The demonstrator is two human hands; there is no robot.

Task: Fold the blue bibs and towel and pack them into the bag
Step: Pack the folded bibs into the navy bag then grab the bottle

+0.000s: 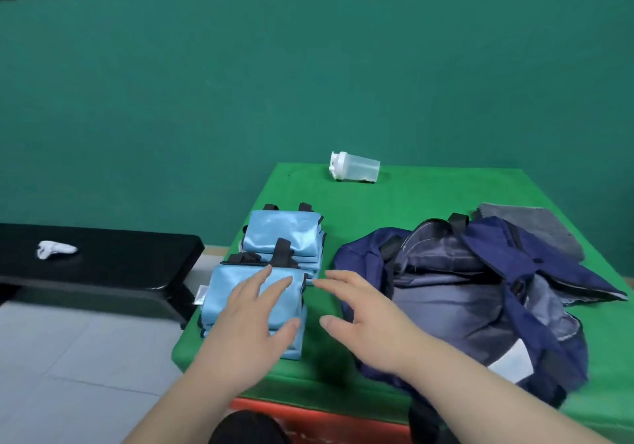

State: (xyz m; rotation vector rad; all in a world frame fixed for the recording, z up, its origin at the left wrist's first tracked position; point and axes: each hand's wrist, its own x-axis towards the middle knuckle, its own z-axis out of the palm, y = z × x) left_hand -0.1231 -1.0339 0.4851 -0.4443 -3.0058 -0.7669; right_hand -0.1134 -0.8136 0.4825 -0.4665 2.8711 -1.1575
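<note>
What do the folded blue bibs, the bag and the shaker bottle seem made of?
The blue bibs look satiny, probably synthetic, with glossy highlights. The bag: thin navy cloth, likely nylon, matte, limply crumpled. The shaker bottle: translucent plastic, opaque white lid.

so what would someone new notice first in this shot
Two stacks of folded blue bibs on the left of the green table stand out, with the left hand spread over the near stack and the right hand open beside it. To their right sprawls an open navy bag, a grey towel behind it; a clear bottle lies on its side at the far edge.
</note>
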